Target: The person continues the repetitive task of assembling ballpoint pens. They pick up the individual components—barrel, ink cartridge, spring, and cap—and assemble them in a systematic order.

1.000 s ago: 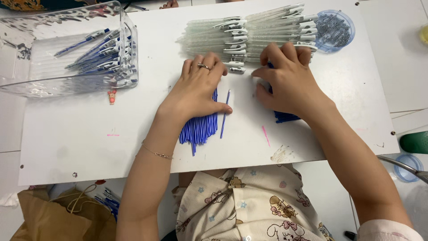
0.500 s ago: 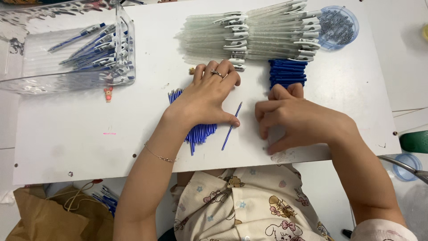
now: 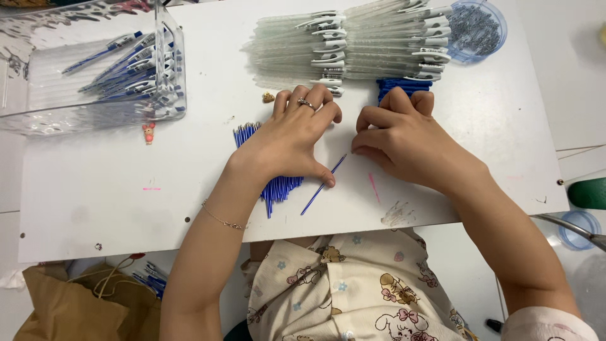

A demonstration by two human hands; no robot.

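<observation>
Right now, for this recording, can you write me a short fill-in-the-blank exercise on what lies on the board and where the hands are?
1. The left hand rests on a pile of ____ ink refills.
2. A single refill lies on the white board ____ the two hands.
3. The finished pens lie in a clear ____ at the board's left end.
4. The right hand lies just below the row of ____ pen barrels.

Missing words: blue; between; tray; transparent

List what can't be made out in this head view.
- Blue refills: mostly hidden under the left hand.
- Right hand: curled fingers hide anything it holds.
- Round blue tub: cut off by the top edge, contents too small.
- Clear tray: cut off at the left edge.
</observation>
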